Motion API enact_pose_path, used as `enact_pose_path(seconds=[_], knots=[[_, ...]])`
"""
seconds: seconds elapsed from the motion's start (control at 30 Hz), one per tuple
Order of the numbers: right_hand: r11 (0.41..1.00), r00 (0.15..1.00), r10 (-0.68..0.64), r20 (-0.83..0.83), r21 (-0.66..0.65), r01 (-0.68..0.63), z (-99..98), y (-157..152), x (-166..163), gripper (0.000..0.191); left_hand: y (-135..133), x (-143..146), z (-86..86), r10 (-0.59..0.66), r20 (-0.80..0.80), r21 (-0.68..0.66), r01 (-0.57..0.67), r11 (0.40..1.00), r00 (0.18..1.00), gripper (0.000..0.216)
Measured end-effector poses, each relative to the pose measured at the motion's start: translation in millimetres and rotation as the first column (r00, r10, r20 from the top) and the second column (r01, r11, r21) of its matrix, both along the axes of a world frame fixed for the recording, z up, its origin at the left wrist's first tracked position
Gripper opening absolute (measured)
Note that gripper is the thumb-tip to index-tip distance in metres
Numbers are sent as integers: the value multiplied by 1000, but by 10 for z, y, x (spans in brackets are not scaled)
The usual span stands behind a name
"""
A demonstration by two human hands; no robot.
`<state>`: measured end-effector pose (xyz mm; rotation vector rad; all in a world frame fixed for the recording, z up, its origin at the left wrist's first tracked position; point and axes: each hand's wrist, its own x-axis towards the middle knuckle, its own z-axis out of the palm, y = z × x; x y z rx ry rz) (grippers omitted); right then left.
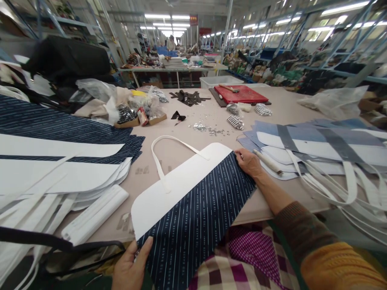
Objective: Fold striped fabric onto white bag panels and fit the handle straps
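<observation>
A bag panel (193,213) of navy striped, lettered fabric with a white rounded band lies slanted across the table's front edge, its lower part hanging toward my lap. A white strap handle (157,155) loops up from the white band. At the panel's near left corner, my left hand (133,262) pinches the fabric between thumb and fingers. Up at the far right corner, my right hand (249,163) has its fingers closed on the edge. A thin pale roll (268,162) lies just right of that hand.
Stacked navy panels (60,145) with white bands lie left, beside a white roll (95,215). Blue-grey panels (320,141) with straps are stacked right. Behind are scattered metal pieces (208,129), dark strips (189,97), a red board (242,94) with a hammer (229,88), and bagged items (121,104).
</observation>
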<state>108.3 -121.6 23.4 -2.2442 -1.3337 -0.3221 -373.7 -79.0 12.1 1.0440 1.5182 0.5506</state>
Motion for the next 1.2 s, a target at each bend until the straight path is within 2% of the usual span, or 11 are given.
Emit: enact_pose_path(seconds=[0.13,0.27,0.4,0.47,0.67,0.93,1.1,1.2], knots=[[1000,1000,-7,-8,6,7,-11,-4,6,25,-23,5,10,8,-21,59,-7,998,1000,51],[1000,1000,-12,-5,1,12,-21,-6,23,26,11,-42,-23,-42,-2,25,42,999,999,51],[1000,1000,-15,3,-1,15,-19,-4,26,26,46,-68,-70,-30,-48,20,31,999,998,52],[1000,1000,-13,3,-4,13,-17,-2,25,26,53,-40,-33,-23,-54,29,25,999,998,55],[1000,1000,-19,-10,-3,19,9,-13,17,25,91,69,217,-51,-110,20,54,998,993,58],[1000,1000,14,-18,-16,-14,57,-220,46,23,174,82,274,-119,-183,45,129,991,976,59],[999,1000,-18,-18,-27,17,42,-322,73,24,155,68,338,-199,-358,75,240,968,912,57],[999,999,-29,-16,-31,28,32,-317,68,24,133,-1,312,-270,-476,78,346,935,837,44]])
